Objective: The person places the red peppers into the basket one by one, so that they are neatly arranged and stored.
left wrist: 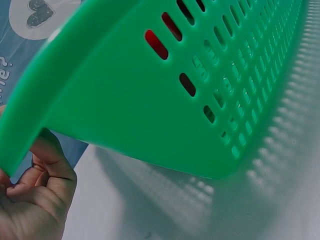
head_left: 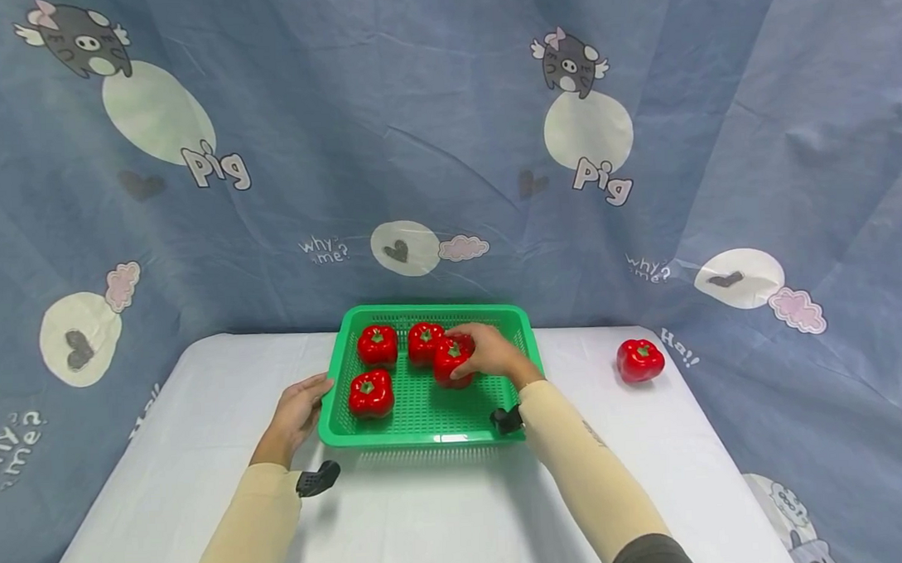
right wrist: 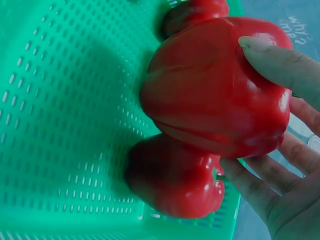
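My right hand grips a red bell pepper over the right half of a green plastic basket. In the right wrist view the thumb lies across this bell pepper and the other fingers are on its far side. Close by it sits another bell pepper. Two more, an upper one and a lower one, stand in the basket's left half. At the left rim my left hand holds the basket's edge; in the left wrist view its fingers curl under the rim.
A single bell pepper lies on the white table to the right of the basket. Behind the table hangs a blue patterned cloth, close to the basket's back edge.
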`<state>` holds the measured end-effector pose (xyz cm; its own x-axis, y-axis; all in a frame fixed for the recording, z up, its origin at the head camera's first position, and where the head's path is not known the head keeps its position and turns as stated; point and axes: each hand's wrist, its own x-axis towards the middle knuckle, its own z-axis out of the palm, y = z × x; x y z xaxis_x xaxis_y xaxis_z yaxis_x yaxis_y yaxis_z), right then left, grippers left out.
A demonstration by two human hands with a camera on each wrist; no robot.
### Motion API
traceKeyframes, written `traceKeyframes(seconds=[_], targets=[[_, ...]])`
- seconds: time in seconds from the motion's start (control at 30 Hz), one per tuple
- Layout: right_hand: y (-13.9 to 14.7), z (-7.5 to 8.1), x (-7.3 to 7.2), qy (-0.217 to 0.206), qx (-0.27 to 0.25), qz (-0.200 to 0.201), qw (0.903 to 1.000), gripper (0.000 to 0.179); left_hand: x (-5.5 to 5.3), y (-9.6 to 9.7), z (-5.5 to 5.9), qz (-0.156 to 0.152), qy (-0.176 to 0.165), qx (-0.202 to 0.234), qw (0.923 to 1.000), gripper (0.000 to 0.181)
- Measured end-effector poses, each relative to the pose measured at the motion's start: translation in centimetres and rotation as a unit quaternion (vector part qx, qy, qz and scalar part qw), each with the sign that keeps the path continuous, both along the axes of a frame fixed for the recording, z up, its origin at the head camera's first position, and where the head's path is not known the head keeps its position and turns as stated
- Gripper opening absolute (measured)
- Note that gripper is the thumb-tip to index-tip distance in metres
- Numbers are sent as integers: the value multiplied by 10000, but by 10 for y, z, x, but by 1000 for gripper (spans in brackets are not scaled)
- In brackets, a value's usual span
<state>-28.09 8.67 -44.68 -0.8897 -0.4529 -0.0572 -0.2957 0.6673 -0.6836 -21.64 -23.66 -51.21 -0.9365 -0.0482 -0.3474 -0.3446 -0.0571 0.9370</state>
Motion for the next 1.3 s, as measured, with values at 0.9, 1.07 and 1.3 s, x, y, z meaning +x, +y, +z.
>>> traceKeyframes(seconds=[0.9, 1.07, 1.3], targets=[[-26, -19, -6, -550, 454, 67, 9974, 69, 1, 0, -2, 36, 40, -8, 10000, 53], [-31, -21, -4, -685, 506, 36, 9964, 69, 1, 0, -3, 46, -23, -55, 10000, 53], [-37, -21, -5, -711, 594, 84, 9957, 67, -1, 0, -3, 45, 2, 70, 10000, 52]])
